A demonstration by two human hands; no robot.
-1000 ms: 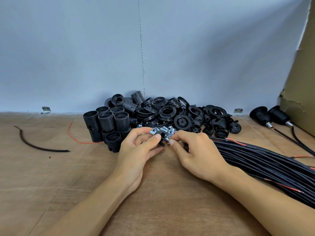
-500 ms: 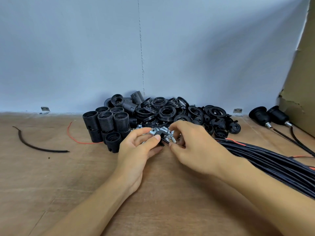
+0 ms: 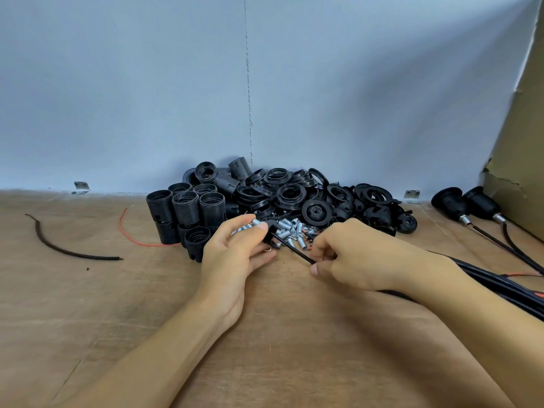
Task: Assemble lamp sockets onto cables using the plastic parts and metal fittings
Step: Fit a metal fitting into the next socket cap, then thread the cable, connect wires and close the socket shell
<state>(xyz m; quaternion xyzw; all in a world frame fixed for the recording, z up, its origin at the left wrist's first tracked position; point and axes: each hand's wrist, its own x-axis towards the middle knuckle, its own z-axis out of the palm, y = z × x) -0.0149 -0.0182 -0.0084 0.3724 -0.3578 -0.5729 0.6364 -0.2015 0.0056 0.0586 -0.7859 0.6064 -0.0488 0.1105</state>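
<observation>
Well left of my fingers, on the brown wooden table [image 3: 88, 319], lay one black cable offcut [image 3: 70, 249] and one loose red wire strand [image 3: 125, 231]. Just left of them stood the threaded black plastic socket barrels [image 3: 185, 206]; I counted seven upright for certain, with others half hidden.

My left hand [image 3: 232, 260] pinched a small black plastic part [image 3: 270, 235], and a silver metal tube fitting [image 3: 256, 222] showed at its fingertips. I could not tell whether the fitting was seated. My right hand [image 3: 362, 260] pinched the thin black cable [image 3: 294, 250] running from that part.

I judged it best to keep the part still, grip the cable close to its end and draw it straight so it would not kink.

Just beyond my fingers were the heap of silver metal fittings [image 3: 291, 231] and the pile of black plastic rings and caps [image 3: 294, 195], both too many to count. Far right lay two finished black sockets [image 3: 450, 203] and the black cable bundle [image 3: 500, 278].
</observation>
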